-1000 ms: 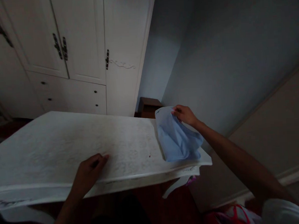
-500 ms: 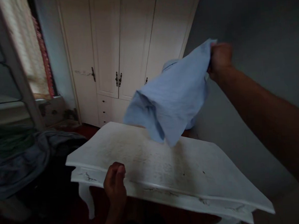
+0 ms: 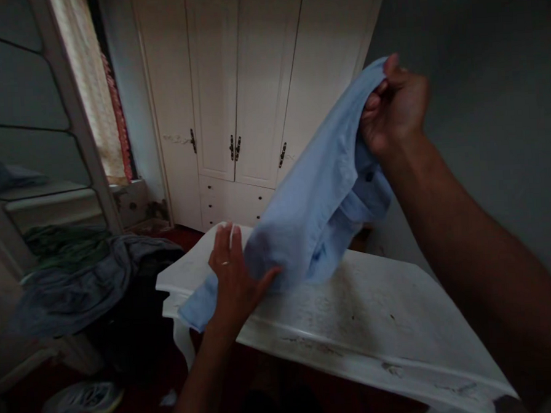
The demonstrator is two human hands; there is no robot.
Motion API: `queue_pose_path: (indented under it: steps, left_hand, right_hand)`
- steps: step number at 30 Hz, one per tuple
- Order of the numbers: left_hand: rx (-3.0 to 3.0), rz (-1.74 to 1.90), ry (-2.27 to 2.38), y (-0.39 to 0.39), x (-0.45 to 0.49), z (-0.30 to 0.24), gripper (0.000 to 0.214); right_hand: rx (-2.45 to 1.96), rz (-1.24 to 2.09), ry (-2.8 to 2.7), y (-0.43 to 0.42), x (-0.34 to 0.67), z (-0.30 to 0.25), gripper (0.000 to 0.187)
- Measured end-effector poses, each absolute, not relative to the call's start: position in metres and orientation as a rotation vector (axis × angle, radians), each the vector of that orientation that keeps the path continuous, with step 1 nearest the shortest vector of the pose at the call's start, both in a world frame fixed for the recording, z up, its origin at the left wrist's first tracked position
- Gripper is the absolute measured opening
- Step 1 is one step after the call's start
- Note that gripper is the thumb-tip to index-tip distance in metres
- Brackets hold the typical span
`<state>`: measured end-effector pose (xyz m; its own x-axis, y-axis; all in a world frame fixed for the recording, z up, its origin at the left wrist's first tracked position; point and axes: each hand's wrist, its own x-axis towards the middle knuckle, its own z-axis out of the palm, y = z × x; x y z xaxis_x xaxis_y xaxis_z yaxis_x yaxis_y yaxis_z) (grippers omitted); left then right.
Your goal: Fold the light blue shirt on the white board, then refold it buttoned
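Note:
A light blue garment [image 3: 303, 205], which looks like a shirt, hangs slanting over the white table [image 3: 392, 323]. Its upper end is bunched in my right hand [image 3: 397, 104], whose fingers are closed round the fabric, raised at the upper right. My left hand [image 3: 235, 276], with a ring on one finger, lies against the lower part of the cloth near the table's left end. Its fingers are stretched out and the thumb stands apart. One corner of the fabric drops past the table's front edge, left of that hand. The garment's far side is hidden.
A white wardrobe [image 3: 269, 77] with dark handles stands behind the table. Left are a mirrored panel [image 3: 29, 90] and a heap of dark clothes [image 3: 89, 278]. A shoe [image 3: 82, 400] lies on the red floor. A grey wall [image 3: 484, 128] bounds the right.
The garment has swung down and left, its lower end now at the table's left side. My left hand has risen from the front edge to the cloth and spread its fingers. The view has shifted left.

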<state>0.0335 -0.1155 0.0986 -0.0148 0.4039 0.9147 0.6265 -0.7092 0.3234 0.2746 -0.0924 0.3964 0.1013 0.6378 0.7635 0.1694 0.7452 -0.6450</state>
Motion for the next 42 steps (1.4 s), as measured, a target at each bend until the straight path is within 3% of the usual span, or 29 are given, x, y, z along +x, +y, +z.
queue_pose_path:
  steps: [4, 8, 13, 15, 18, 22, 28, 31, 34, 38, 42]
  left_hand:
    - [-2.468, -1.817, -1.013, -0.117, 0.060, 0.122, 0.103]
    - [-2.728, -2.194, -1.225, -0.118, 0.084, 0.141, 0.046]
    - [-2.580, -2.754, -1.541, -0.080, 0.087, 0.150, 0.046]
    - [-2.434, -2.602, -1.875, -0.054, 0.078, 0.144, 0.041]
    - [-2.356, -2.058, -2.183, -0.024, 0.054, 0.117, 0.040]
    - [-2.256, -1.389, -2.190, -0.014, 0.019, 0.074, 0.042]
    - [-2.581, -1.196, -1.935, -0.034, 0.024, 0.065, 0.064]
    - [-2.738, -1.059, -1.725, -0.051, 0.052, 0.066, 0.081]
    - [-2.781, -0.790, -1.632, -0.061, 0.075, 0.059, 0.088]
    - [-2.870, -0.677, -1.637, -0.050, 0.071, 0.050, 0.055]
    - [-2.876, -1.111, -1.715, -0.030, 0.032, 0.061, 0.031]
  right_hand:
    - [-0.615, 0.452, -1.367, -0.108, 0.254, 0.384, 0.040]
    - [-0.629, 0.326, -1.344, -0.106, 0.247, 0.374, 0.031]
    - [-0.667, 0.139, -1.343, -0.086, 0.266, 0.355, 0.012]
    - [-0.910, 0.328, -1.520, -0.074, 0.280, 0.336, 0.019]
    - [-1.330, 0.573, -1.792, -0.061, 0.307, 0.294, 0.040]
    - [-1.531, 0.708, -2.230, -0.065, 0.335, 0.230, 0.039]
    - [-1.820, 0.784, -2.548, -0.109, 0.342, 0.139, 0.037]
    - [-1.856, 0.806, -2.508, -0.137, 0.340, 0.097, 0.051]
    - [-1.967, 0.587, -2.425, -0.162, 0.338, 0.064, 0.069]
    - [-2.071, 0.345, -2.263, -0.176, 0.348, 0.051, 0.031]
    - [-1.925, 0.149, -2.003, -0.164, 0.393, 0.083, 0.025]
